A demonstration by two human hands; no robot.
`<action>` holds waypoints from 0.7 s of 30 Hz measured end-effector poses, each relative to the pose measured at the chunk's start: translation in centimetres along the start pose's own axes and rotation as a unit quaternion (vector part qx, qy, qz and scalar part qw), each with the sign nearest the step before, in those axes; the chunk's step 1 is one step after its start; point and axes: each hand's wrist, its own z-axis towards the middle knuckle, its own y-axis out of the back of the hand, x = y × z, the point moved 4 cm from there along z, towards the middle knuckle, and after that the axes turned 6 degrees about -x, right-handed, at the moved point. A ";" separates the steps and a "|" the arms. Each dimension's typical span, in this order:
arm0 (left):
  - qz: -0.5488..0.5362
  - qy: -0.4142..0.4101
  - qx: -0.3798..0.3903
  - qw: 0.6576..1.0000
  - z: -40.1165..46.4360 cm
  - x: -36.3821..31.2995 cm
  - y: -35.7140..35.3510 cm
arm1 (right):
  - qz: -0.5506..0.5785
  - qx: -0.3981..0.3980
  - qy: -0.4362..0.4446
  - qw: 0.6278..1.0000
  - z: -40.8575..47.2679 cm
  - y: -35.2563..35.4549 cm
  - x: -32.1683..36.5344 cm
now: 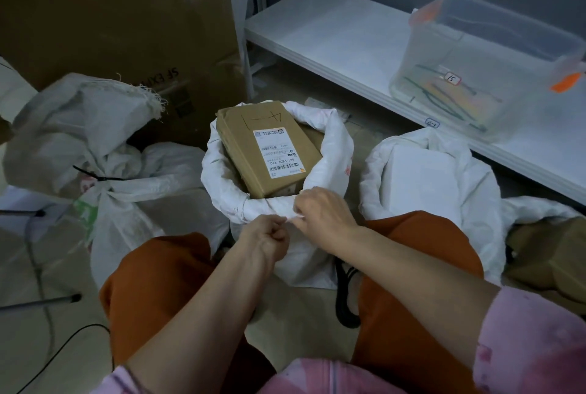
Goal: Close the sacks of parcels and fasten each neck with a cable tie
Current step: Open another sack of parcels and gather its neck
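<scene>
Two hands: both working at rolled rim of open white woven sack (333,152).
Left hand (266,236): pinching rim, fingers curled.
Right hand (323,211): gripping rim.
Contents: brown cardboard parcel (266,148) lying inside.

both hands at the near rim of the open middle sack (336,152): left hand (266,240) curled, pinching the rolled white edge; right hand (323,214) gripping the same edge just beside it. inside, a brown parcel (266,146) with a printed label, tilted. to the left, a tied sack (95,152), black cable tie (101,177) round its neck. to the right, another open sack (444,178) holding a white box. clear plastic tub (485,67) near the front edge of the white shelf (333,32).
</scene>
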 end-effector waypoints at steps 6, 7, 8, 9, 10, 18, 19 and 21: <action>0.045 0.038 0.010 0.998 -0.1 1.2 -0.6 | 0.108 0.021 -0.297 0.948 1.7 1.8 -3.0; 0.046 0.045 0.010 0.998 -0.1 1.4 -0.5 | 0.111 0.032 -0.318 0.941 1.9 1.6 -3.2; 0.047 0.055 0.013 0.997 -0.1 1.6 -0.4 | 0.114 0.038 -0.335 0.934 2.1 1.4 -3.4; 0.054 0.059 0.019 0.997 -0.2 1.8 -0.4 | 0.113 0.046 -0.348 0.930 2.2 1.0 -3.5; 0.057 0.061 0.024 0.996 -0.3 1.9 -0.3 | 0.113 0.051 -0.355 0.927 2.2 0.8 -3.6; 0.061 0.026 0.026 0.997 0.0 1.8 0.6 | 0.200 -0.021 -0.537 0.819 0.6 -1.9 -7.7; 0.065 0.014 0.022 0.998 0.1 1.7 0.7 | 0.232 -0.015 -0.572 0.787 0.2 -2.6 -8.6; 0.082 0.000 0.013 0.997 0.1 1.6 1.0 | 0.292 0.012 -0.609 0.738 -0.2 -3.8 -9.6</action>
